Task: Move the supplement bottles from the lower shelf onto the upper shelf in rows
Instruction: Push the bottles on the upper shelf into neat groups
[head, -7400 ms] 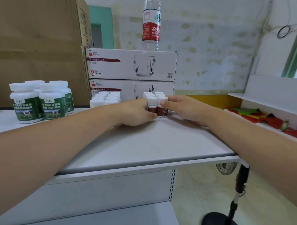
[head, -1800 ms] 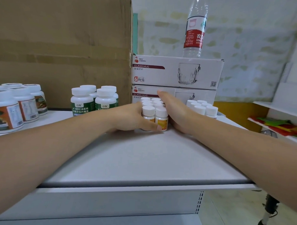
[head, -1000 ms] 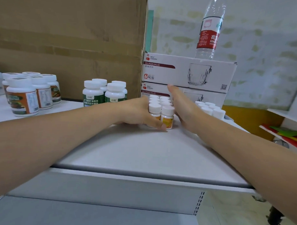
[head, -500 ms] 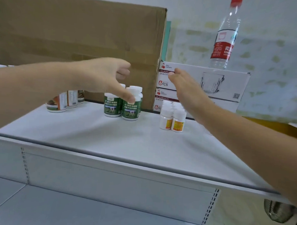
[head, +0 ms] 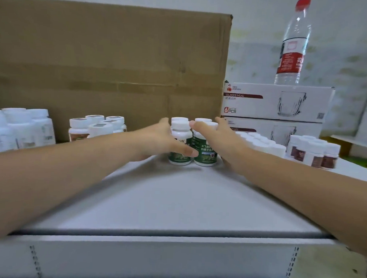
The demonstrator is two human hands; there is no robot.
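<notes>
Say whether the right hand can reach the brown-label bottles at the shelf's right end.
Probably yes: the right hand need only leave the green-label bottles; nothing stands before the brown-label bottles.

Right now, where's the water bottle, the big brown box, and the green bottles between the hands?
water bottle (head: 290, 63), head view, on its red label.
cardboard box (head: 110, 63), head view, on its front face.
green bottles (head: 206, 158), head view, on the right front bottle's green label.
</notes>
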